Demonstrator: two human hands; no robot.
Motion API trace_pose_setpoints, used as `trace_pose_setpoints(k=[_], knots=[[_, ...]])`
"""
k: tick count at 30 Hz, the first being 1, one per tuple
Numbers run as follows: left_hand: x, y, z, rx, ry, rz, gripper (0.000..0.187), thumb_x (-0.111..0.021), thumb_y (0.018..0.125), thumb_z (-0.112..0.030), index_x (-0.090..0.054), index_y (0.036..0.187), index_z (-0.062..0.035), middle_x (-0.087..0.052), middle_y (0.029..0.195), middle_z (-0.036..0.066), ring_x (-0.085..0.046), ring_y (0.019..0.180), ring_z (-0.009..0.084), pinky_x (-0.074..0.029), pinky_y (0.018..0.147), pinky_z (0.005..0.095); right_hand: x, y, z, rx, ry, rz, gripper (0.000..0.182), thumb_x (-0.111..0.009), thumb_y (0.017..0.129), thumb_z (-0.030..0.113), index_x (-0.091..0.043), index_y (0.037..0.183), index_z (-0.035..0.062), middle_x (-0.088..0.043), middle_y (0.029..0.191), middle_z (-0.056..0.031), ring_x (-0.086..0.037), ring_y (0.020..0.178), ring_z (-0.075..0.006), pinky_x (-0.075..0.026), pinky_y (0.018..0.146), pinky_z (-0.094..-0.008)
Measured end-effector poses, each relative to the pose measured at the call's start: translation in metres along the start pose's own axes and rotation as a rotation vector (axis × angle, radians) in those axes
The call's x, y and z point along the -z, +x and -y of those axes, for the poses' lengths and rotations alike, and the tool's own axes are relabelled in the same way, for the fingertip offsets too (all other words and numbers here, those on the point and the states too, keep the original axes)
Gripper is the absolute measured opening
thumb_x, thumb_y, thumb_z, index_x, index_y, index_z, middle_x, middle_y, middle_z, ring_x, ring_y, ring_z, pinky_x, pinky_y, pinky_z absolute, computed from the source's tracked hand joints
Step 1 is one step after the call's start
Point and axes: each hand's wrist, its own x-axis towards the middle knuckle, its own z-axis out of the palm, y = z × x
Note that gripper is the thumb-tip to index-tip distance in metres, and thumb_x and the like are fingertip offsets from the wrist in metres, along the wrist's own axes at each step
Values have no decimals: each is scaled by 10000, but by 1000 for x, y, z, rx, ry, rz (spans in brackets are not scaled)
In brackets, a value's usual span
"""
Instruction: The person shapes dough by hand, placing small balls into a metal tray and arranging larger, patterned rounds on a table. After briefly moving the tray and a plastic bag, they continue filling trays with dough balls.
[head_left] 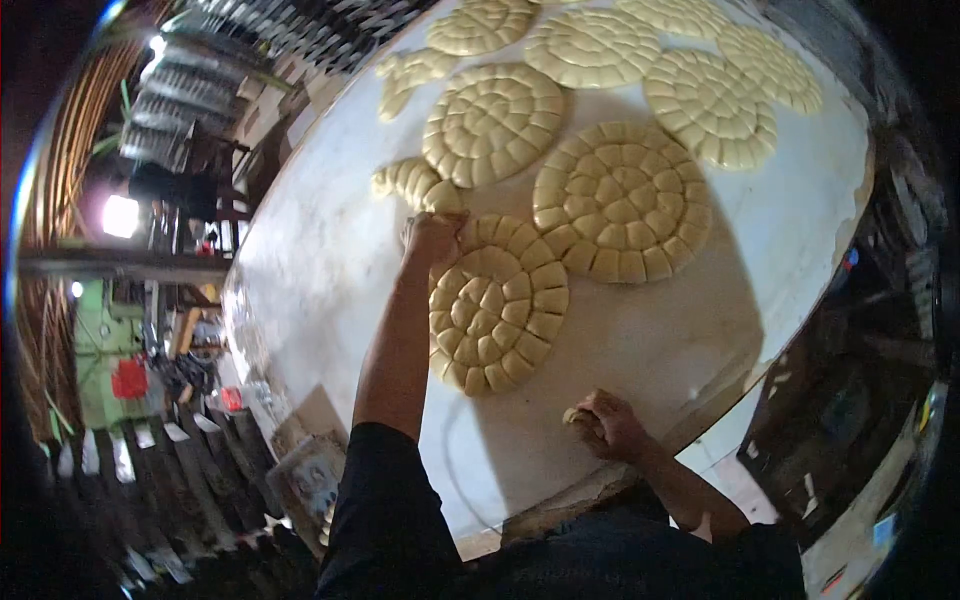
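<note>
The left hand [432,238] reaches out over the table [320,250], its grip closed at the top edge of the near spiral [497,305], a coil of scored dough. The fingers seem to pinch one segment at the spiral's outer ring, though the exact piece under them is hidden by the hand itself. Just beyond the knuckles lies a short loose strip [415,185] of the same scored dough, touching or nearly touching the hand.

The right hand [608,425] rests near the table's front edge, grip clenched on a small dough piece [574,415] that peeks out at the fingertips. It sits well apart from the near spiral, on bare table.

The step in hand looks like pulling pieces off the spiral one at a time: one piece already held on the right, the left taking hold of another. The next move likely calls for a clean pinch along a scored line, without dragging the neighbouring segments out of the coil.

Farther out, more spirals [620,200] fill the table, close together.
</note>
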Motion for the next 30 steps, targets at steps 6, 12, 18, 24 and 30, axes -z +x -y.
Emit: trace_pose_setpoints(k=[6, 12, 18, 24, 30], knots=[[12, -93, 44, -217, -687, -275, 598, -732, 879, -322, -399, 1302, -60, -645, 949, 108, -602, 875, 154, -518, 675, 314, -14, -6, -9, 139, -220, 20, 179, -637, 829, 165, -592, 944, 36, -569, 886, -129, -583, 856, -322, -503, 749, -449], [-58, -171, 254, -660, -189, -600, 226, -555, 1001, -189, -569, 1174, -45, -608, 1143, 73, -556, 1048, 169, -473, 883, 338, -22, 10, 13, 202, -455, -48, 248, -575, 876, 258, -571, 937, 17, -564, 1008, -173, -537, 987, -378, -410, 976, -524], [-152, -419, 206, -463, -962, -582, 143, -468, 1024, -133, -508, 1115, -30, -585, 1042, 46, -555, 937, 170, -450, 878, 329, -61, 4, 7, 26, -540, -268, 287, -500, 962, 295, -533, 969, 10, -527, 1007, -203, -507, 985, -387, -390, 931, -500], [-215, -459, 316, -212, -1173, -783, 229, -453, 1036, -276, -522, 1053, -58, -539, 896, 32, -519, 806, 109, -458, 698, 284, -103, -42, 48, -91, -454, -80, 264, -491, 985, 277, -471, 1041, 20, -564, 909, -178, -561, 848, -364, -454, 789, -462], [-209, -522, 302, -406, -846, -632, 253, -577, 937, -302, -534, 1023, -68, -545, 900, 133, -537, 874, 285, -432, 771, 423, -80, -61, 73, -67, -263, -51, 165, -506, 976, 193, -524, 955, 31, -599, 824, -166, -584, 697, -370, -481, 668, -468]])
